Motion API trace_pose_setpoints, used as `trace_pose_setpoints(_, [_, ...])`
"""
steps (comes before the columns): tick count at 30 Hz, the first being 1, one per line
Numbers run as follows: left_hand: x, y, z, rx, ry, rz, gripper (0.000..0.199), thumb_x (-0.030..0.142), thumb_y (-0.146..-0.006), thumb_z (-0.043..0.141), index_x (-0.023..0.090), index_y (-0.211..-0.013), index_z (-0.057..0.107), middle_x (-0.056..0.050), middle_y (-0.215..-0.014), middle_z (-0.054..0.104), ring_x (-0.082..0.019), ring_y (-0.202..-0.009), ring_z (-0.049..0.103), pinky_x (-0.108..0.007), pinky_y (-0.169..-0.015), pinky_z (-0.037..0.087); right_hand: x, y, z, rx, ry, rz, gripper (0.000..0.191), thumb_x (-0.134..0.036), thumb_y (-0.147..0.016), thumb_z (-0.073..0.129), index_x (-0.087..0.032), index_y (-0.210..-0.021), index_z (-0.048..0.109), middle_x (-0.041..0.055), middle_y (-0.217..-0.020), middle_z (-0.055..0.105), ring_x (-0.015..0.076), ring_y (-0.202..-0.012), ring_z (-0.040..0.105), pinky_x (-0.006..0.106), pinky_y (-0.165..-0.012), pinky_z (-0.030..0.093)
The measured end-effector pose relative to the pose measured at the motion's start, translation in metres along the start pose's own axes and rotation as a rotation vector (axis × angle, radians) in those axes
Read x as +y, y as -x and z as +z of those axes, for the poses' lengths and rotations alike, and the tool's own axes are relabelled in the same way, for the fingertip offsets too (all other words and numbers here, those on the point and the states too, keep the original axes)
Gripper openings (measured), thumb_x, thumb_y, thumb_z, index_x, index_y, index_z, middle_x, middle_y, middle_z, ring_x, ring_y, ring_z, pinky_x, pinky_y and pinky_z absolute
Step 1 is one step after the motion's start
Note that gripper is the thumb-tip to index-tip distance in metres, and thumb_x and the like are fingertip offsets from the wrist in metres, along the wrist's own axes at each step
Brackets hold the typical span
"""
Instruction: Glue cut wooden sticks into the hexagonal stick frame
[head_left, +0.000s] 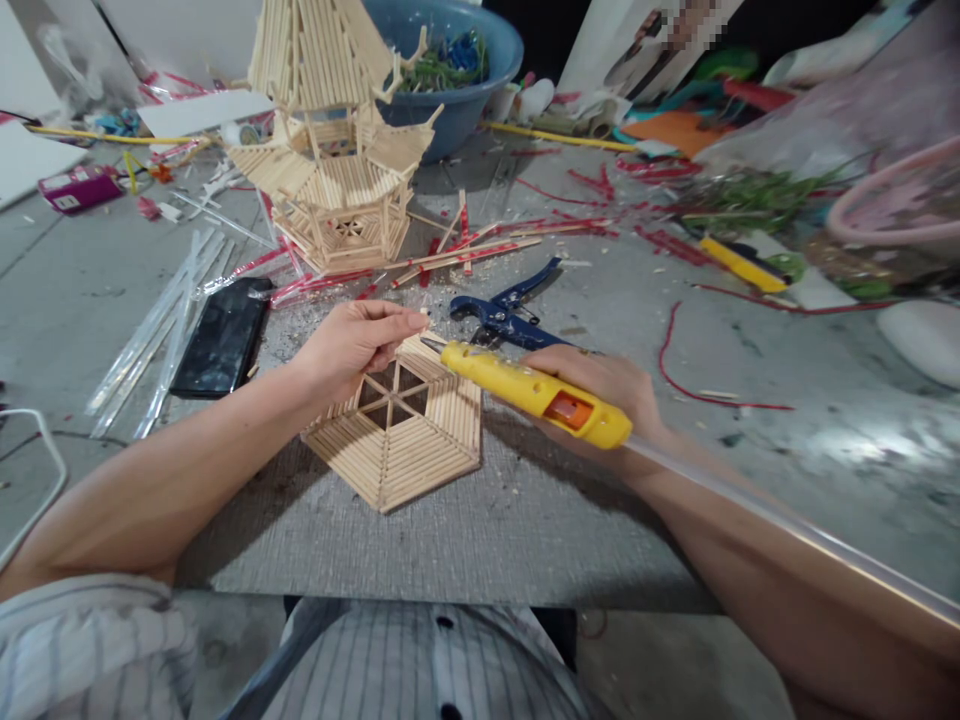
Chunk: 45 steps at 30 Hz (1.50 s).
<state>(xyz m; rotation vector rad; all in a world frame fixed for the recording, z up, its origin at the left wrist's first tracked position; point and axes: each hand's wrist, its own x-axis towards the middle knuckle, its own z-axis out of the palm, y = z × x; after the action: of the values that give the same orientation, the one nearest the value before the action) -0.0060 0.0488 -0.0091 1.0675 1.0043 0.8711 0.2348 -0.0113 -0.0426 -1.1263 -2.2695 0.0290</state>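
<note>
A yellow hot glue gun (517, 385) is gripped in my right hand (611, 385), and a long clear glue stick (795, 525) trails from its back end. My left hand (356, 340) is closed in a pinch on a small piece of wooden stick (425, 318), mostly covered by the fingertips. The gun's nozzle points at that piece, very close to it; contact cannot be made out. Beneath both hands lies a flat hexagonal panel of wooden sticks (394, 460) with a spoked opening in its middle. Just beyond the gun rests a blue hand cutter (517, 312).
A tiered stick pagoda (341, 180) stands behind the panel, before a blue basin (469, 105). On the left are a black phone (221, 338) and clear glue sticks (161, 325). A yellow utility knife (742, 265) and a pink basket (896, 190) lie right.
</note>
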Motion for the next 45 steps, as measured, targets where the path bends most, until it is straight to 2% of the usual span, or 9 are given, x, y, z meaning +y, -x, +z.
trace_pose_setpoints(8, [0.000, 0.000, 0.001, -0.001, -0.016, -0.005, 0.014, 0.016, -0.072, 0.068, 0.013, -0.061, 0.061, 0.008, -0.041, 0.042, -0.001, -0.036, 0.031, -0.019, -0.038, 0.016, -0.001, -0.002, -0.002, 0.024, 0.019, -0.049, 0.010, -0.026, -0.083, 0.052, -0.025, -0.091, 0.057, 0.0015, -0.083, 0.071, 0.0158, -0.067, 0.066, 0.027, -0.054, 0.045])
trace_pose_setpoints(13, [0.001, 0.000, 0.000, 0.024, -0.036, -0.013, 0.013, 0.018, -0.070, 0.070, 0.013, -0.062, 0.061, 0.008, -0.042, 0.042, -0.001, -0.037, 0.031, -0.019, -0.039, 0.015, 0.000, 0.000, 0.000, 0.006, 0.061, 0.016, 0.010, -0.033, -0.084, 0.050, -0.027, -0.088, 0.057, 0.0010, -0.079, 0.070, 0.0165, -0.063, 0.065, 0.029, -0.052, 0.044])
trace_pose_setpoints(20, [0.000, 0.001, -0.001, 0.005, -0.016, -0.013, 0.017, 0.017, -0.072, 0.068, 0.014, -0.058, 0.059, 0.008, -0.041, 0.041, -0.001, -0.037, 0.030, -0.020, -0.040, 0.016, 0.001, 0.000, 0.002, 0.069, 0.088, -0.002, 0.008, -0.030, -0.082, 0.055, -0.027, -0.090, 0.056, 0.0000, -0.078, 0.070, 0.0153, -0.061, 0.064, 0.027, -0.052, 0.044])
trace_pose_setpoints(27, [0.001, 0.001, 0.000, 0.008, -0.020, -0.013, 0.014, 0.018, -0.070, 0.069, 0.014, -0.060, 0.061, 0.008, -0.041, 0.041, -0.001, -0.037, 0.030, -0.020, -0.039, 0.015, 0.004, -0.002, 0.005, 0.134, 0.004, -0.091, 0.008, -0.028, -0.083, 0.054, -0.024, -0.089, 0.055, -0.0003, -0.078, 0.070, 0.0135, -0.066, 0.065, 0.024, -0.053, 0.044])
trace_pose_setpoints(31, [0.002, 0.002, 0.001, -0.004, -0.020, -0.020, 0.015, 0.018, -0.070, 0.069, 0.013, -0.059, 0.060, 0.008, -0.041, 0.040, -0.001, -0.036, 0.030, -0.020, -0.039, 0.015, 0.003, 0.000, 0.006, 0.122, 0.000, -0.003, 0.013, -0.035, -0.082, 0.058, -0.025, -0.090, 0.057, 0.0008, -0.078, 0.069, 0.0152, -0.065, 0.065, 0.027, -0.055, 0.047])
trace_pose_setpoints(34, [0.001, 0.001, 0.000, -0.023, -0.023, -0.015, 0.015, 0.019, -0.070, 0.070, 0.014, -0.059, 0.060, 0.008, -0.042, 0.041, -0.001, -0.036, 0.030, -0.019, -0.039, 0.015, -0.002, -0.001, 0.006, 0.159, -0.014, 0.080, 0.017, -0.042, -0.081, 0.060, -0.026, -0.086, 0.058, 0.0012, -0.077, 0.069, 0.0169, -0.064, 0.064, 0.029, -0.054, 0.049])
trace_pose_setpoints(38, [-0.002, 0.000, -0.003, -0.038, -0.053, 0.015, 0.014, 0.021, -0.069, 0.071, 0.014, -0.061, 0.062, 0.008, -0.041, 0.041, -0.001, -0.037, 0.031, -0.019, -0.039, 0.017, -0.006, -0.008, 0.005, 0.204, -0.202, 0.224, 0.024, -0.049, -0.082, 0.059, -0.025, -0.079, 0.057, 0.0012, -0.071, 0.067, 0.0170, -0.061, 0.064, 0.030, -0.053, 0.052])
trace_pose_setpoints(41, [-0.003, -0.001, -0.003, -0.025, -0.112, 0.024, 0.013, 0.022, -0.068, 0.073, 0.013, -0.063, 0.065, 0.007, -0.042, 0.041, -0.001, -0.038, 0.031, -0.019, -0.040, 0.016, -0.004, -0.012, 0.003, 0.183, -0.360, 0.328, 0.028, -0.051, -0.078, 0.061, -0.024, -0.075, 0.059, -0.0002, -0.066, 0.065, 0.0179, -0.060, 0.064, 0.032, -0.053, 0.055])
trace_pose_setpoints(45, [-0.002, 0.000, -0.002, 0.004, -0.162, 0.013, 0.011, 0.023, -0.065, 0.074, 0.014, -0.064, 0.068, 0.006, -0.045, 0.047, -0.001, -0.039, 0.032, -0.018, -0.040, 0.017, -0.001, -0.015, 0.000, 0.118, -0.515, 0.394, 0.022, -0.045, -0.077, 0.065, -0.024, -0.075, 0.060, -0.0012, -0.065, 0.065, 0.0167, -0.057, 0.064, 0.032, -0.052, 0.057])
